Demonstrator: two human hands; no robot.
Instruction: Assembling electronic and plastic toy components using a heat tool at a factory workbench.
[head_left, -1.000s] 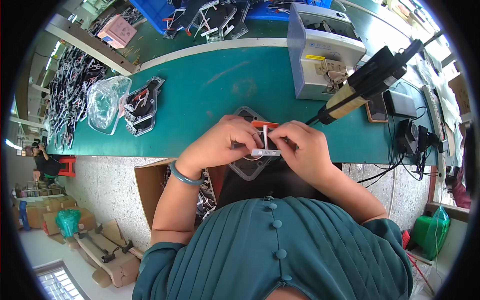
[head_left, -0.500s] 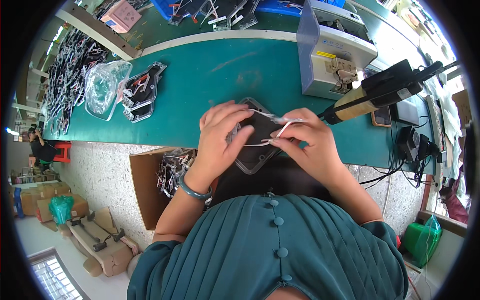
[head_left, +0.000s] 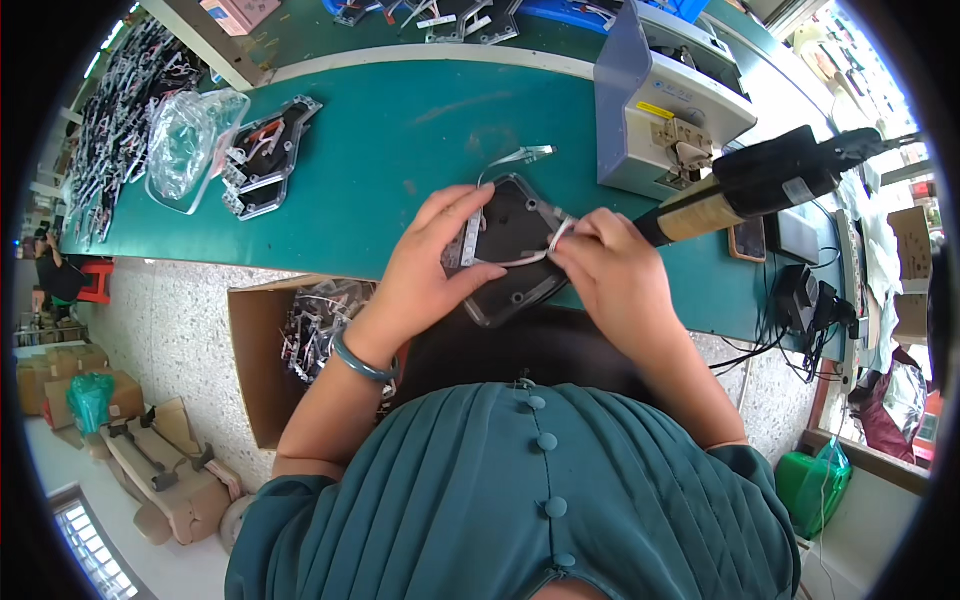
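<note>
Black panel (head_left: 512,250) lay at the near edge of the green table (head_left: 380,140), between both hands. Risk: thin white ribbon strip (head_left: 525,256) could kink or tear if pulled too sharply. Left hand (head_left: 425,265) was cupped, fingers closed on the panel's left edge; right hand (head_left: 610,275) pinched the strip, wrist bent inward.

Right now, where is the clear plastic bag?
In the head view, the clear plastic bag lies on the green table at the person's far left, beside a stack of dark parts.
</note>
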